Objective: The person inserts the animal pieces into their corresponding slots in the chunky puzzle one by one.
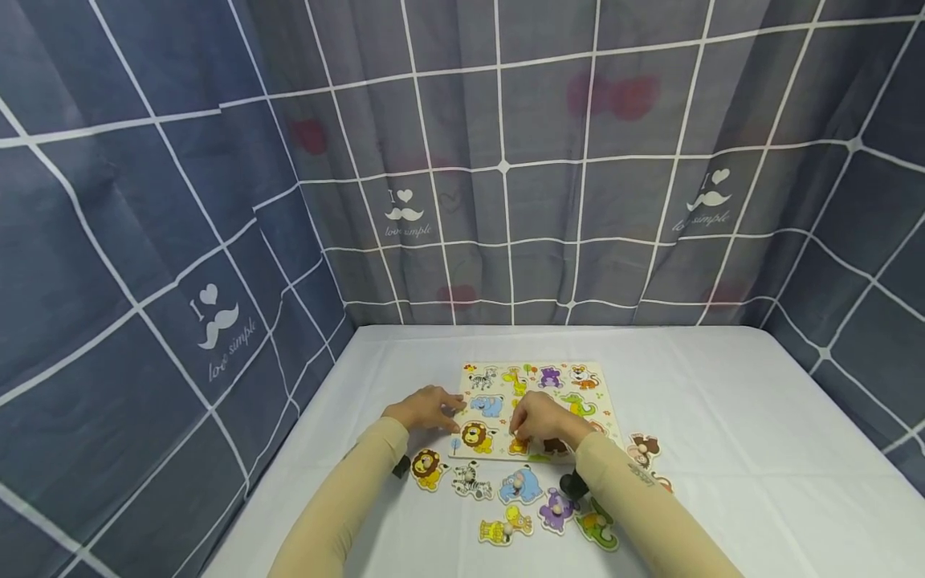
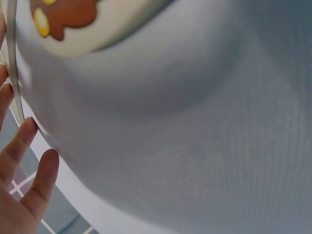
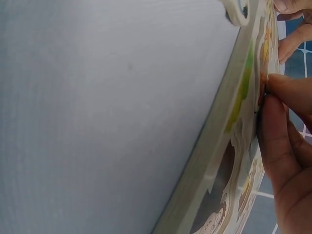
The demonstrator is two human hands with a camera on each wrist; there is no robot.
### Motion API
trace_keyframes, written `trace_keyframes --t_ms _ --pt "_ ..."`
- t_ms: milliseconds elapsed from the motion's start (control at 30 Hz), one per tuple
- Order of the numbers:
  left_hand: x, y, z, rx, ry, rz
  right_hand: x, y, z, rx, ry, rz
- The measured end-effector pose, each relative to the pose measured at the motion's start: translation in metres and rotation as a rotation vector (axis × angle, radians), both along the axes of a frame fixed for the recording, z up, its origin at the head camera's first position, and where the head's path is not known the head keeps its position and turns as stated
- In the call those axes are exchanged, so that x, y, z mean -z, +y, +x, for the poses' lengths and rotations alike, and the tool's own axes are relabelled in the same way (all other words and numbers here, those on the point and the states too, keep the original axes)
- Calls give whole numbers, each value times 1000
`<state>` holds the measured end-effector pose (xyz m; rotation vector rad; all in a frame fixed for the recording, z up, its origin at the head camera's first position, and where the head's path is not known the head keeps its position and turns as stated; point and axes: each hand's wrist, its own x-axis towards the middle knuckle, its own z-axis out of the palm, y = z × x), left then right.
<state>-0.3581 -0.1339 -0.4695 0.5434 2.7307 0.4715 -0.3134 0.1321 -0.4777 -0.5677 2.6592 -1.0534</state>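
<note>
A wooden animal puzzle board (image 1: 605, 395) lies on the white table. My right hand (image 1: 542, 419) is over its lower middle, thumb and fingertip pinching an orange puzzle piece (image 1: 517, 446) at the board's surface. The right wrist view shows that pinch edge-on, with the piece (image 3: 263, 78) mostly hidden. My left hand (image 1: 426, 408) rests at the board's left edge, its fingers (image 2: 45, 180) extended and spread. Just below the left hand lies a loose lion piece (image 1: 428, 470). A zebra piece (image 1: 471, 482) and a blue elephant piece (image 1: 522, 485) lie along the board's near side.
Nearer me are a giraffe piece (image 1: 499, 530), a purple hippo piece (image 1: 557, 511) and a green crocodile piece (image 1: 598, 528). A brown-and-pink piece (image 1: 642, 449) lies right of the board, with another partly under my right sleeve (image 1: 643, 490). A grey checked curtain (image 1: 535, 201) surrounds the table.
</note>
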Motion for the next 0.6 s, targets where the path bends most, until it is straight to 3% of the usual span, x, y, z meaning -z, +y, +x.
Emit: trace_keyframes --t_ms 600 --pt "0 1 -1 -5 -1 -19 -4 -4 3 -27 42 52"
